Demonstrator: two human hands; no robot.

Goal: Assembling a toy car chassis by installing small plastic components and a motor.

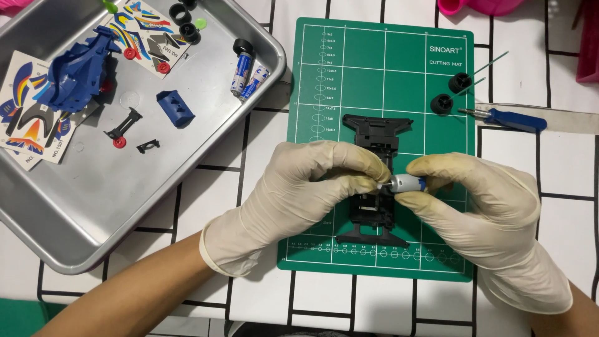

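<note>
Item: small motor [409,183], pinched in my right grip [480,206]; my left grip [299,187] clamps black chassis [374,181] steady at the green mat [324,249] centre.

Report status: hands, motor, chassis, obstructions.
Left hand steadies black chassis. Right hand fingers pinch small silver motor at chassis. Nothing blocking on green mat.

A table [561,162] covered in white cloth with a black grid pattern carried everything. On it lay a green cutting mat [324,93] at the centre, a metal tray [125,206] to the left, and a blue-handled screwdriver [508,118] to the right, near the mat's edge. Pink containers [480,6] stood at the far edge.
</note>
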